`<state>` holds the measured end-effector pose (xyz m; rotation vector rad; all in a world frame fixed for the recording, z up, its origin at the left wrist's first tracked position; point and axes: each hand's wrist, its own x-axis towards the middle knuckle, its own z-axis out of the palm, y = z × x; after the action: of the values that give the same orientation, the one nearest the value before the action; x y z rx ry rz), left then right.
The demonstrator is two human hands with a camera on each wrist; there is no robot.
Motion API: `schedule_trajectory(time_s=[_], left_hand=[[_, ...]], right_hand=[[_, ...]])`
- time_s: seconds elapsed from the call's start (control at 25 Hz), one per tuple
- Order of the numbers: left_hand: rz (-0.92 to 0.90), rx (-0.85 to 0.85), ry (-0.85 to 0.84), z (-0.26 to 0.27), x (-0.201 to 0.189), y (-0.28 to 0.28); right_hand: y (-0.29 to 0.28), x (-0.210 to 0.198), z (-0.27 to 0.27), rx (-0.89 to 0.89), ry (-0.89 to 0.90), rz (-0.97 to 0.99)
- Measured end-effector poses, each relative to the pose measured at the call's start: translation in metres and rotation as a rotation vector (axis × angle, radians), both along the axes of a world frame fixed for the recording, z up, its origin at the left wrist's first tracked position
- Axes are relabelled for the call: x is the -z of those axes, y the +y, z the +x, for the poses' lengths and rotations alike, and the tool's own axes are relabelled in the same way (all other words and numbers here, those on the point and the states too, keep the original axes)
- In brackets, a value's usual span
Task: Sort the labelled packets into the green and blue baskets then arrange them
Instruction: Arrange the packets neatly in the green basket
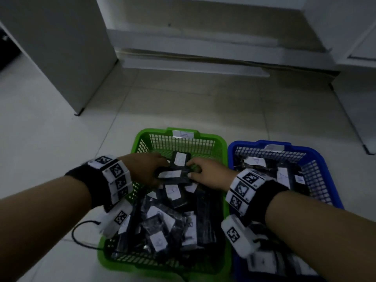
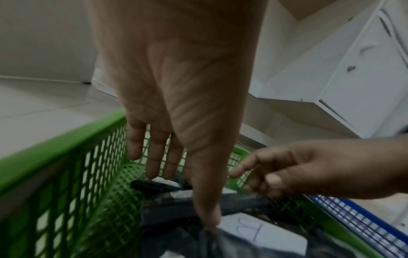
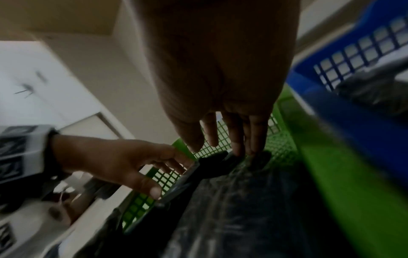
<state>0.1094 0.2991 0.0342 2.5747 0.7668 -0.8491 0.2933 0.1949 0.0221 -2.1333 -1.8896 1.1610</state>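
Nearest the camera, the two forearms are reaching forward, each wearing a black wrist band [image 1: 262,200] with white marker blocks. Below them the green basket [image 1: 220,143] and the blue basket [image 1: 317,157] are sitting side by side on the pale tiled floor [image 1: 50,139], their walls touching. Both are holding heaps of black packets [image 1: 162,222] with white labels; the green basket's near half is piled, its far end showing bare mesh. At the heap's far edge the left hand [image 1: 145,168] is resting straight, slightly spread fingers [image 2: 154,157] on a packet, thumb tip touching the plastic. The right hand [image 1: 209,173] is pressing its straight, close-set fingers [image 3: 253,132] down on the same pile's far packet [image 1: 180,159]. Beyond the baskets, white cabinets [image 1: 61,47] are standing on the floor, with a low white ledge [image 1: 193,66] running between them, in a dim room
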Motion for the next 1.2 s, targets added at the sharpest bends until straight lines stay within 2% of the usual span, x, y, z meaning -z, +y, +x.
schedule_trajectory(time_s=[0.2, 0.28, 0.4, 0.52, 0.72, 0.88, 0.96, 1.12, 1.2], left_hand=[[-0.093, -0.045, -0.057, 0.0, 0.02, 0.015], [-0.113, -0.066, -0.088, 0.003, 0.018, 0.028], [0.015, -0.031, -0.068, 0.01, 0.02, 0.045], [0.093, 0.003, 0.041, 0.02, 0.03, 0.042], [0.307, 0.048, 0.1, 0.021, 0.036, 0.04], [0.389, -0.086, -0.004, 0.018, 0.036, 0.038], [0.389, -0.115, -0.007, 0.019, 0.035, 0.036], [0.446, 0.033, 0.169, 0.01, 0.025, 0.036], [0.409, 0.033, 0.224, 0.0, 0.016, 0.034]], right_hand=[[0.037, 0.035, -0.014, 0.317, 0.264, -0.082], [0.041, 0.043, -0.011, 0.48, 0.376, -0.043], [0.039, 0.05, -0.007, 0.729, 0.472, 0.032], [0.039, 0.051, -0.01, 0.825, 0.583, -0.018], [0.049, 0.055, -0.019, 0.831, 0.619, -0.027], [0.044, 0.039, -0.014, 0.703, 0.375, 0.121], [0.04, 0.03, -0.011, 0.691, 0.34, 0.129], [0.046, 0.027, -0.012, 0.565, 0.29, 0.145], [0.056, 0.032, -0.02, 0.503, 0.272, 0.159]])
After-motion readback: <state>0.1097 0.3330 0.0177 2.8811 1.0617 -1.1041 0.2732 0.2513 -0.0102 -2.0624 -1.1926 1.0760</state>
